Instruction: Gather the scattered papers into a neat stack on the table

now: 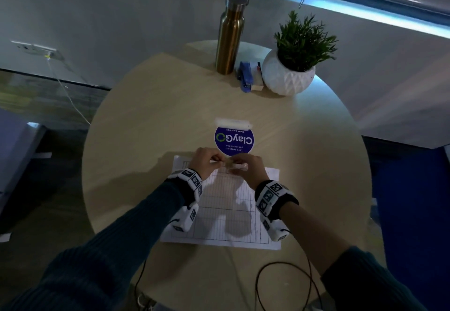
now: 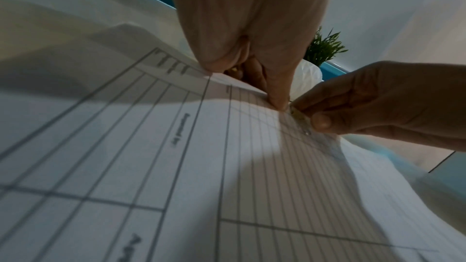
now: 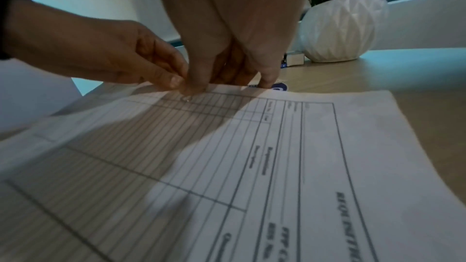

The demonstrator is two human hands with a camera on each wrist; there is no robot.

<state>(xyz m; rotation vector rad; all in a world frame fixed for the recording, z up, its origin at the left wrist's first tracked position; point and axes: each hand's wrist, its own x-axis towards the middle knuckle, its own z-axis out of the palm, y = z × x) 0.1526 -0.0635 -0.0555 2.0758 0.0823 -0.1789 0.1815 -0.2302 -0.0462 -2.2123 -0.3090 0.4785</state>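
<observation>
A stack of white printed forms (image 1: 226, 210) (image 2: 151, 166) (image 3: 277, 166) lies flat on the round wooden table (image 1: 146, 128), close to me. Both hands meet at the middle of its far edge. My left hand (image 1: 216, 162) (image 2: 277, 101) pinches that edge between thumb and fingers. My right hand (image 1: 235, 164) (image 3: 191, 87) pinches a small gold-coloured clip (image 2: 298, 116) right at the same edge, its fingertips touching the left hand's. In the right wrist view only a small glint of the clip (image 3: 187, 98) shows on the paper.
A round blue ClayGo sign (image 1: 234, 140) lies just beyond the hands. At the table's far side stand a gold bottle (image 1: 230, 35), a blue stapler (image 1: 244, 79) and a white pot with a plant (image 1: 288, 76). Dark cables (image 1: 282, 284) loop over the near edge.
</observation>
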